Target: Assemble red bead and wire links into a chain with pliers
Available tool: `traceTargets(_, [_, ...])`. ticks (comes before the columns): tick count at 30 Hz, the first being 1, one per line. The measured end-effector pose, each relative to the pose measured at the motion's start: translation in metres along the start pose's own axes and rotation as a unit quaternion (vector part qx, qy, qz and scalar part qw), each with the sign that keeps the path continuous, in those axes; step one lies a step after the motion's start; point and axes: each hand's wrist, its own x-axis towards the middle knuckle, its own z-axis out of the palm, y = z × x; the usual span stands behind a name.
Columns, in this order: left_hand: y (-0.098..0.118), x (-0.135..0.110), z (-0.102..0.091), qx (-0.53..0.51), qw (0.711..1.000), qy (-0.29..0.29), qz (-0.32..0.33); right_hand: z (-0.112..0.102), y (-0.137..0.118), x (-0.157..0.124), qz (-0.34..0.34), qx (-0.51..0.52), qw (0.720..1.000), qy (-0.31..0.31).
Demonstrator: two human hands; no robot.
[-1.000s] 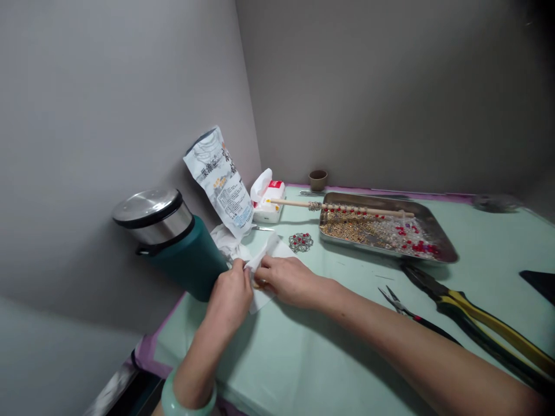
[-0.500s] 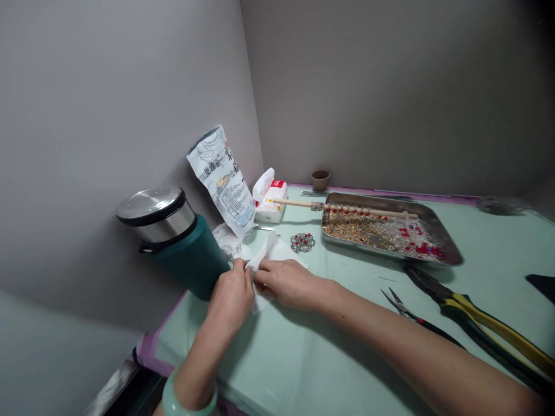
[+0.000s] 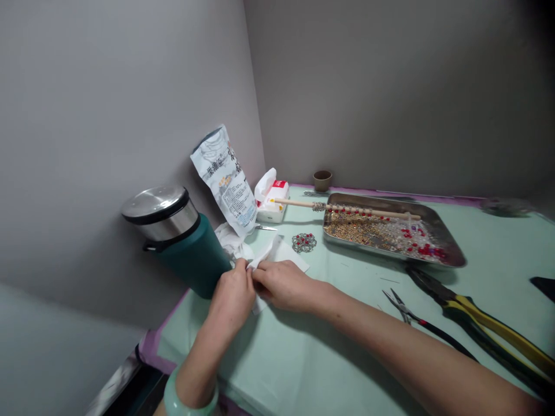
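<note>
A white tissue [image 3: 289, 254] lies on the table under and between my two hands, with one corner sticking up. My left hand [image 3: 234, 296] has its fingers closed on the tissue's near left side, close to the teal bottle [image 3: 195, 254]. My right hand [image 3: 284, 284] meets it from the right, fingers curled and pinching the tissue. The fingertips of both hands nearly touch, and whatever sits inside the fold is hidden. Just beyond them is a round wire ornament [image 3: 304, 242] with red beads. Crumpled white tissue [image 3: 234, 242] rests beside the bottle.
A metal tray [image 3: 394, 254] of gold, clear and red beads stands at right, a wooden stick [image 3: 299, 203] across it. Small pliers [image 3: 405, 309] and large pliers [image 3: 459, 303] lie in front. Behind are a pouch [image 3: 229, 185], a tissue pack [image 3: 273, 212] and a brown cup [image 3: 322, 181].
My right hand's fingers have closed in nearer to my left hand, and the brownish bit under them is now covered. The view has shifted slightly.
</note>
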Motion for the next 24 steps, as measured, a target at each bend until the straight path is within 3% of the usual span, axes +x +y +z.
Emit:
traceTargets(3, [-0.001,0.000,0.001,-0.001,1.000,-0.002,-0.001,-0.003,0.005,0.001,0.040,0.106,0.993,0.001])
traceTargets(6, [-0.001,-0.001,0.001,0.000,1.000,-0.005,-0.004,-0.007,0.015,0.000,0.100,0.230,0.968,0.011])
traceTargets(9, [0.000,0.000,0.000,0.000,1.000,-0.012,-0.008,-0.009,0.022,-0.005,0.122,0.271,0.955,0.002])
traceTargets(13, [0.002,0.000,-0.003,0.007,1.000,-0.018,-0.012,-0.009,0.018,-0.012,0.111,0.226,0.967,-0.038])
traceTargets(18, [0.002,-0.001,-0.003,0.005,1.000,-0.018,-0.009,-0.008,0.006,-0.013,0.120,0.113,0.986,-0.037])
traceTargets(24, [0.002,-0.002,-0.003,0.005,1.000,-0.017,-0.001,-0.012,0.002,-0.014,0.126,0.068,0.988,-0.052])
